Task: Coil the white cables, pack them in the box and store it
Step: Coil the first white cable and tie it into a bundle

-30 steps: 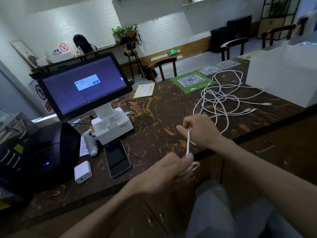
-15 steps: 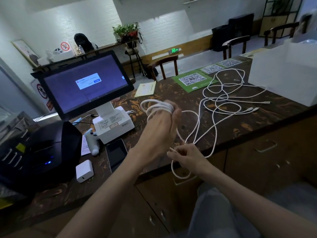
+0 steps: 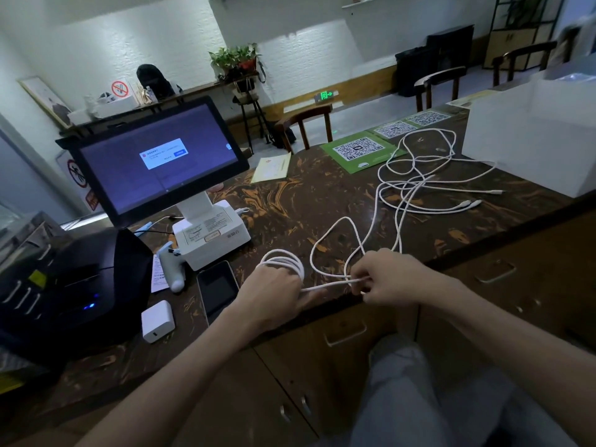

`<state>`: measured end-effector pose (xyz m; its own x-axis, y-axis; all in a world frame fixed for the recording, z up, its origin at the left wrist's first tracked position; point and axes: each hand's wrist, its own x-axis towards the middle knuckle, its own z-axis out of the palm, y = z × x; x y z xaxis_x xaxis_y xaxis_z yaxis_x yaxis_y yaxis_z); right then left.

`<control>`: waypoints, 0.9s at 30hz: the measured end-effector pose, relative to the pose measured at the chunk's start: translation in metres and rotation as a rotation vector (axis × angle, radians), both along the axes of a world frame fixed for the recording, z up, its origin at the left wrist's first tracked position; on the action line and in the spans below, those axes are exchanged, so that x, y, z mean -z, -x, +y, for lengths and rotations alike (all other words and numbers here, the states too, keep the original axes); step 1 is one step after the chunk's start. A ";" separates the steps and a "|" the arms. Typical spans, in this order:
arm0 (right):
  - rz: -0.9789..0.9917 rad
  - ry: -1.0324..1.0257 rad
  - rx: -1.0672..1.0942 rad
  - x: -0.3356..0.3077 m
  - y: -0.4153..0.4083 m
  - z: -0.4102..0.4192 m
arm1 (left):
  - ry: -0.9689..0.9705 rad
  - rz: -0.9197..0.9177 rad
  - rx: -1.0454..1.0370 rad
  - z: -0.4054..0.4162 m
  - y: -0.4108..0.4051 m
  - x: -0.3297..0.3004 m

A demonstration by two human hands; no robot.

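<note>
A: Head view, largest first. Counter [image 3: 290, 201] carries everything. White box [image 3: 529, 146] sits far beyond the right fingers, nothing packed yet, judging from the loose cable. Screen [image 3: 158, 159] is beyond the left fingers; phone [image 3: 216, 290] just left of them.

B: Cables?

A: Loose cables [image 3: 416, 185] lie tangled between the right fingers and the box, plugs pointing right. One strand runs from that tangle down to both hands.

B: Hands, then.

A: Left hand [image 3: 274, 295]: coil [image 3: 283, 261] of a few turns looped around the fingers, which look held together and fairly straight under it; the fingertips are hidden. Right hand [image 3: 383, 279]: fingers [image 3: 359, 282] curled, pinching the strand just beside the left hand, line taut between the two.

B: Step in hand?

A: Winding, I judge, early in the task. To do it well: keep even light tension, feed the strand through the pinch, lay each turn beside the last, and clear the crossing loop beyond the right fingers before it snags.
</note>
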<state>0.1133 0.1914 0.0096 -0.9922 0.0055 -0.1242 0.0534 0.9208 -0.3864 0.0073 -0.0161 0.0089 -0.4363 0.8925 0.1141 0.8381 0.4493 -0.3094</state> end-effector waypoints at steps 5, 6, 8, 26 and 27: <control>0.213 -0.071 0.272 -0.006 -0.005 0.022 | -0.015 -0.232 -0.110 -0.019 0.004 0.001; 0.319 -0.019 0.300 -0.004 -0.003 0.026 | -0.009 -0.351 -0.140 -0.021 0.000 0.001; 0.503 0.062 0.277 -0.003 0.003 0.028 | -0.007 -0.653 -0.169 -0.022 -0.012 -0.001; 0.375 0.427 0.094 0.018 0.029 -0.039 | -1.179 -2.033 0.486 0.024 -0.066 -0.076; 0.378 0.428 0.096 0.019 0.027 -0.041 | -1.318 -1.999 0.497 0.024 -0.059 -0.083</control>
